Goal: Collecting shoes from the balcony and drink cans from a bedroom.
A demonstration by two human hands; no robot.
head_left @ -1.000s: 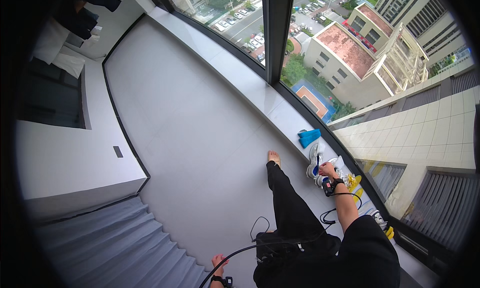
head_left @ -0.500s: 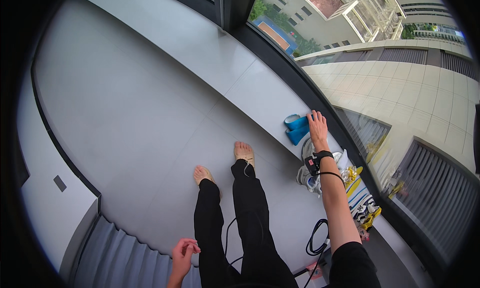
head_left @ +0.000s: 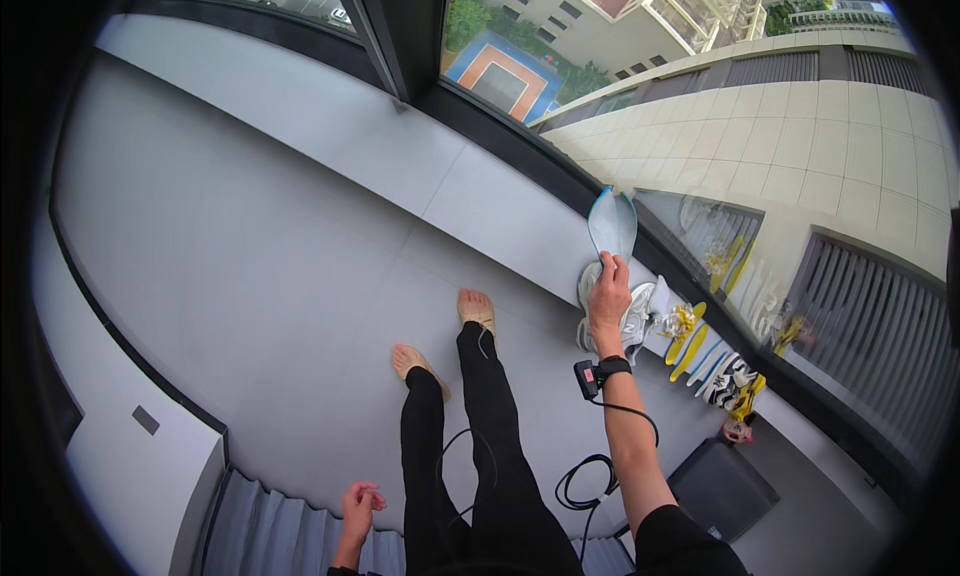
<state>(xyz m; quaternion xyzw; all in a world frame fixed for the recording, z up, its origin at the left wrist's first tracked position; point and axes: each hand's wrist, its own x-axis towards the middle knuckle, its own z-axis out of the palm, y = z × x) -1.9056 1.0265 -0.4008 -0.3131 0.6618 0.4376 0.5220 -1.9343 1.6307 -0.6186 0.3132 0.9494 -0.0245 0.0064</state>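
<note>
My right hand [head_left: 610, 296] grips what looks like a pair of blue slippers [head_left: 612, 226], held up over the ledge by the window with pale grey soles showing and blue edges at the top. I cannot fully tell the two apart. Just below that hand stand white-and-grey sneakers [head_left: 637, 326], partly covered by my hand and wrist. Low and to the left, my left hand [head_left: 360, 504] hangs in the air beside my leg, fingers loosely bent and apart, with nothing in it.
Along the ledge [head_left: 480, 186] lie yellow insoles [head_left: 685, 348], thin blue-and-white strips and a black-and-white patterned shoe [head_left: 728, 384]. A black cable [head_left: 575, 496] loops from a small device [head_left: 588, 378] on my right wrist. A dark box [head_left: 722, 486] stands at right; curtain [head_left: 265, 526] lower left.
The blue slippers, standing on the ledge under my right hand before, are now lifted and tipped with their pale soles showing. My view has shifted, and my left hand's fingers have loosened.
</note>
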